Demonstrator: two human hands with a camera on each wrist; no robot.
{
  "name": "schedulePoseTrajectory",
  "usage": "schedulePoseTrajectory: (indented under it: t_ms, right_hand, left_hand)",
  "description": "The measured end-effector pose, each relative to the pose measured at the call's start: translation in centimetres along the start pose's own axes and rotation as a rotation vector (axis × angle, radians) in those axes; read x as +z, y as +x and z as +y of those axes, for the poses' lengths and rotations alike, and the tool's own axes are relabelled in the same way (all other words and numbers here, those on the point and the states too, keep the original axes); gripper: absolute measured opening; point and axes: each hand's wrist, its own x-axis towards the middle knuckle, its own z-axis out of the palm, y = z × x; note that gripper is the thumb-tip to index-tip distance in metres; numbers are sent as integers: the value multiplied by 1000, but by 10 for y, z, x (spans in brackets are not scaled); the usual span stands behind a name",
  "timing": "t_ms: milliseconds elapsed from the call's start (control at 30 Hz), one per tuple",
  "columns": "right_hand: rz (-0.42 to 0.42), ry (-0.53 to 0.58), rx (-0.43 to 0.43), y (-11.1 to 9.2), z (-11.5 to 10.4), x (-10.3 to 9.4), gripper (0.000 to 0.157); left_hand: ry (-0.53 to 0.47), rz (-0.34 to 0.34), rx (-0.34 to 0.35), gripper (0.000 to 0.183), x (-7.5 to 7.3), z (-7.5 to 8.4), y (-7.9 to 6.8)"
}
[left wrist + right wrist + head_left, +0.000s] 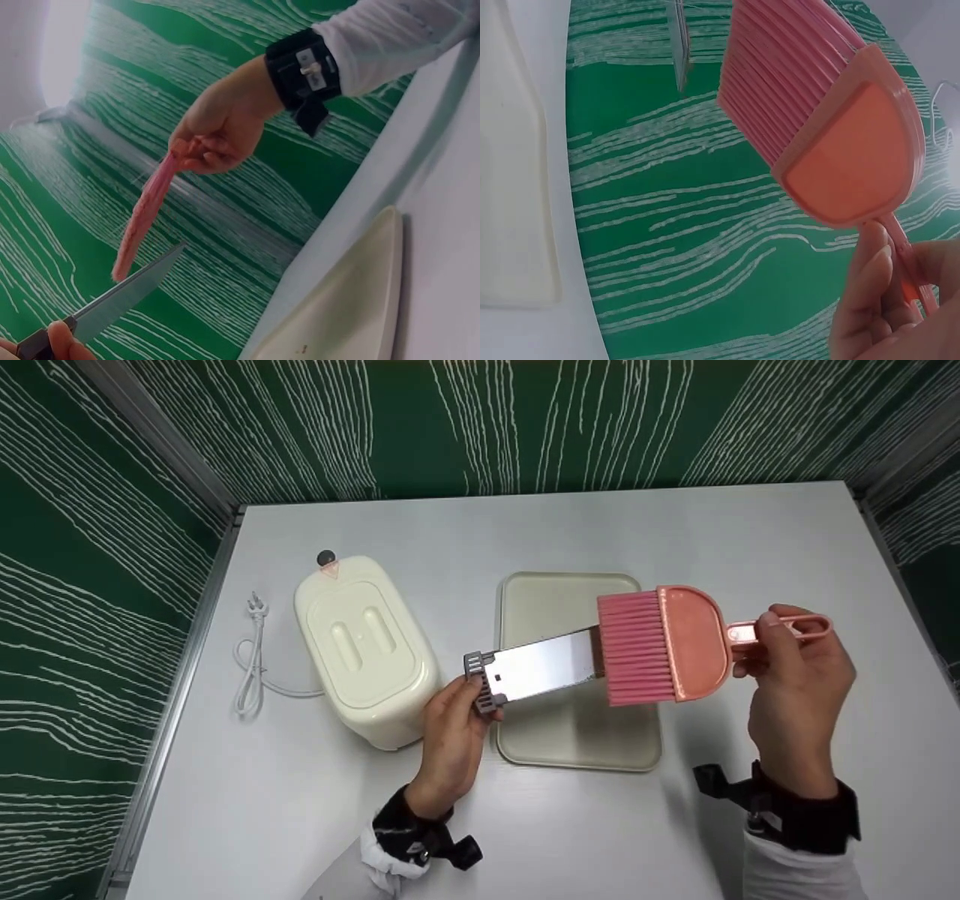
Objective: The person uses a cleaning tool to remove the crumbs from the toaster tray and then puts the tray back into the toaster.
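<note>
My left hand (452, 727) pinches the grey slotted end of a crumb tray (544, 666), a flat shiny metal plate held out to the right. My right hand (799, 690) grips the looped handle of a pink hand brush (694, 643); its wide bristles (791, 71) point left. In the head view the bristles overlap the plate's far end. The left wrist view shows the crumb tray (127, 296) almost edge-on, below the brush's bristles (142, 217). Beneath both hands' things lies a shallow beige tray (574, 754), with a few small brown specks (302, 349) on it.
A cream toaster (367, 645) with a covered top stands left of the beige tray, close to my left hand. Its white cord and plug (257, 611) lie on the white table (420, 536) farther left. Green walls (405, 427) with white lines enclose the table.
</note>
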Motion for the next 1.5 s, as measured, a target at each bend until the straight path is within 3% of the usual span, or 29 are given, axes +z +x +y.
schedulePoseTrajectory:
  t_ms: [500,800,1100,1333,1500]
  right_hand:
    - [-164,-131,132,-40,20,31,22]
    - [-297,-216,143,-53,28,38,20]
    - [-308,-229,106,-52,30,36,27]
    - [-288,-213,84,-45,27,32,18]
    - [-254,-224,57,-39,24,28,20]
  left_hand:
    - [-13,13,1,36,1,0,1]
    - [-7,3,0,35,1,1,0]
    - [-9,-4,-3,35,1,0,1]
    - [-13,7,-1,35,1,0,2]
    - [-11,2,-3,36,0,0,1]
